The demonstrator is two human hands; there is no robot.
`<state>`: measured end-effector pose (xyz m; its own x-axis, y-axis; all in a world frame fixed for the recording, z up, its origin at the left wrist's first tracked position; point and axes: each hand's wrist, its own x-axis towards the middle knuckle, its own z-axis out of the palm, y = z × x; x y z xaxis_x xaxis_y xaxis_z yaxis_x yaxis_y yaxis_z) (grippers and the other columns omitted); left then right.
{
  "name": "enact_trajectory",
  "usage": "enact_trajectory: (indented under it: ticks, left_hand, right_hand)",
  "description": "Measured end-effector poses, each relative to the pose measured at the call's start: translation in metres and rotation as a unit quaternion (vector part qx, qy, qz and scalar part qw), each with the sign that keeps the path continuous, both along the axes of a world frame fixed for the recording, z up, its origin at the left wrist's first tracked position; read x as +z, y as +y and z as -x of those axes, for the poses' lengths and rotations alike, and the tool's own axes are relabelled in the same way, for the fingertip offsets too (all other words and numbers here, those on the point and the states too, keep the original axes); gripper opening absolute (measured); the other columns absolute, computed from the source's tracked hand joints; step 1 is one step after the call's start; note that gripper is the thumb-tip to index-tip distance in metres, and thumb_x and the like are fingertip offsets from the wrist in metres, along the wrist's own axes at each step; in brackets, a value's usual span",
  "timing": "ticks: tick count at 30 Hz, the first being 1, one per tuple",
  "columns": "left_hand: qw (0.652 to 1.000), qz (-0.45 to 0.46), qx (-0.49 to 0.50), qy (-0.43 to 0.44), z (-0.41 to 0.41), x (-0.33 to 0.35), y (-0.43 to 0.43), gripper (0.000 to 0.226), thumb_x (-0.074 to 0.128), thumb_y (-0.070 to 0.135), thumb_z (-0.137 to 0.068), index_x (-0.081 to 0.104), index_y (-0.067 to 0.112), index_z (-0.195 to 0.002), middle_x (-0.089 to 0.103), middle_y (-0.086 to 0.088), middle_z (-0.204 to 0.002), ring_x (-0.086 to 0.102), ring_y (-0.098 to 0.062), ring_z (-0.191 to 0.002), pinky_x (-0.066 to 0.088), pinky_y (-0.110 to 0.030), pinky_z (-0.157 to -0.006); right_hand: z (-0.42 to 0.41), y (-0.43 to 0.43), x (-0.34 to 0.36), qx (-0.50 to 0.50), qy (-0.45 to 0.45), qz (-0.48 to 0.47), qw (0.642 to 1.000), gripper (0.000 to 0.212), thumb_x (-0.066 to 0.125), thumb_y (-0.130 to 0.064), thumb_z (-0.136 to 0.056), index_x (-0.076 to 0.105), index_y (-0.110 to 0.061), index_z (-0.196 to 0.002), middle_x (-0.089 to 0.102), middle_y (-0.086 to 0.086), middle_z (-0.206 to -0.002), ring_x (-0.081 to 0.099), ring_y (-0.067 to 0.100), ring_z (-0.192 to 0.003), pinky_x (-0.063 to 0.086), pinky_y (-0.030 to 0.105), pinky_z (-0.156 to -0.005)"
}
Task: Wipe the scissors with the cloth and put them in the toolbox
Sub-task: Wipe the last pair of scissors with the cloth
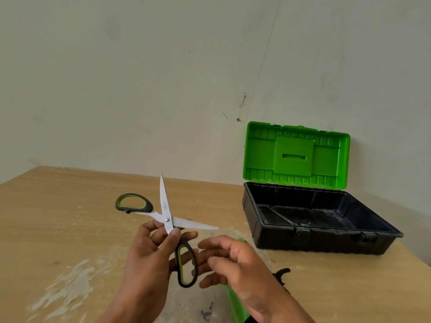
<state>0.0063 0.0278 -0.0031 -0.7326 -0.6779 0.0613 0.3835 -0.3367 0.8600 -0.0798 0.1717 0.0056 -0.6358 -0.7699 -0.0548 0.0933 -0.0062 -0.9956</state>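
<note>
The scissors have steel blades and black-and-green handles, and they are spread wide open above the table. My left hand holds them near the pivot, thumb pressed on the blade just below the screw. One handle loop points far left, the other hangs down between my hands. My right hand hovers just right of the lower handle, fingers relaxed and holding nothing. A green cloth lies on the table, mostly hidden under my right hand and wrist. The toolbox, black with a green lid, stands open at the right.
The wooden table has pale scuffed patches near its front. A small dark object lies just right of my right wrist. The toolbox lid leans upright against the wall, and a thin dark tool lies in the box's bottom.
</note>
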Motion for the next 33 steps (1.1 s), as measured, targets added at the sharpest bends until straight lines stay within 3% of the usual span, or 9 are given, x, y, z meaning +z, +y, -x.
enact_trajectory:
  ticks: [3, 6, 12, 15, 18, 22, 26, 29, 33]
  left_hand:
    - [1.0, -0.003, -0.002, -0.002, -0.001, 0.001, 0.004, 0.019, 0.056, 0.003, -0.094, 0.05, 0.009, -0.111, 0.076, -0.014, -0.093, 0.075, -0.029, -0.095, 0.061, -0.05, -0.072]
    - [1.0, 0.0, -0.01, -0.002, -0.001, 0.001, 0.008, 0.022, 0.058, 0.004, -0.093, 0.049, 0.006, -0.113, 0.076, -0.018, -0.098, 0.075, -0.029, -0.098, 0.061, -0.05, -0.074]
    - [0.999, -0.024, 0.001, 0.029, -0.002, 0.006, -0.012, 0.034, 0.065, 0.016, -0.082, 0.061, 0.0, -0.112, 0.076, -0.017, -0.107, 0.074, -0.027, -0.102, 0.057, -0.039, -0.085]
    - [0.992, -0.097, 0.01, 0.079, -0.005, 0.008, -0.031, 0.03, 0.065, 0.017, -0.081, 0.062, 0.011, -0.109, 0.074, -0.017, -0.107, 0.073, -0.031, -0.099, 0.062, -0.038, -0.084]
    - [0.99, -0.106, 0.017, 0.087, -0.007, 0.006, -0.038, 0.021, 0.064, 0.018, -0.084, 0.063, 0.018, -0.104, 0.075, -0.013, -0.103, 0.073, -0.029, -0.096, 0.062, -0.034, -0.081]
    - [0.996, -0.061, 0.017, 0.063, -0.007, 0.003, -0.035, 0.014, 0.066, 0.023, -0.081, 0.065, 0.017, -0.094, 0.075, -0.014, -0.097, 0.074, -0.03, -0.09, 0.063, -0.035, -0.078]
    - [0.999, 0.022, 0.021, 0.009, -0.005, 0.003, -0.024, 0.025, 0.07, 0.023, -0.075, 0.063, 0.007, -0.092, 0.073, -0.017, -0.087, 0.075, -0.03, -0.08, 0.061, -0.039, -0.077]
    - [0.997, 0.069, 0.012, -0.028, -0.002, 0.002, -0.008, 0.021, 0.069, 0.004, -0.082, 0.062, 0.006, -0.102, 0.075, -0.023, -0.081, 0.075, -0.031, -0.072, 0.059, -0.043, -0.076]
    - [0.987, 0.141, -0.034, -0.068, 0.004, 0.0, 0.009, 0.047, 0.078, 0.007, -0.071, 0.066, 0.017, -0.116, 0.074, -0.02, -0.072, 0.075, -0.031, -0.07, 0.061, -0.033, -0.066]
  right_hand:
    - [-0.006, -0.007, -0.005, 0.012, 0.077, -0.034, 0.996, 0.018, 0.072, -0.014, -0.094, 0.073, -0.009, -0.112, 0.075, 0.02, -0.103, 0.074, 0.023, -0.086, 0.062, 0.037, -0.073]
    - [-0.007, -0.01, -0.008, -0.017, 0.125, -0.04, 0.991, 0.023, 0.08, -0.017, -0.087, 0.075, -0.014, -0.109, 0.077, 0.017, -0.094, 0.073, 0.021, -0.079, 0.061, 0.034, -0.069]
    - [0.003, -0.001, -0.005, -0.046, 0.14, -0.029, 0.989, 0.029, 0.081, -0.009, -0.081, 0.076, -0.02, -0.108, 0.074, 0.006, -0.08, 0.072, 0.02, -0.073, 0.057, 0.028, -0.063]
    - [0.009, 0.006, -0.002, -0.058, 0.153, -0.016, 0.986, 0.027, 0.08, -0.013, -0.081, 0.078, -0.016, -0.107, 0.075, 0.008, -0.079, 0.071, 0.018, -0.072, 0.056, 0.027, -0.061]
    - [0.014, 0.012, 0.001, -0.068, 0.164, -0.003, 0.984, 0.027, 0.079, -0.015, -0.081, 0.078, -0.014, -0.108, 0.076, 0.01, -0.079, 0.07, 0.018, -0.071, 0.055, 0.026, -0.061]
    - [0.019, 0.018, 0.005, -0.085, 0.154, 0.025, 0.984, 0.027, 0.079, -0.015, -0.079, 0.078, -0.012, -0.106, 0.076, 0.012, -0.08, 0.069, 0.018, -0.07, 0.055, 0.029, -0.061]
    - [0.022, 0.022, 0.007, -0.104, 0.138, 0.049, 0.984, 0.023, 0.079, -0.012, -0.08, 0.079, -0.012, -0.103, 0.076, 0.013, -0.082, 0.07, 0.02, -0.072, 0.056, 0.03, -0.061]
    - [0.021, 0.022, 0.008, -0.118, 0.129, 0.059, 0.983, 0.022, 0.079, -0.012, -0.079, 0.08, -0.013, -0.102, 0.076, 0.011, -0.081, 0.07, 0.02, -0.072, 0.057, 0.03, -0.062]
    - [0.021, 0.021, 0.008, -0.128, 0.131, 0.059, 0.981, 0.024, 0.08, -0.016, -0.079, 0.08, -0.015, -0.103, 0.077, 0.011, -0.081, 0.071, 0.021, -0.073, 0.059, 0.032, -0.064]
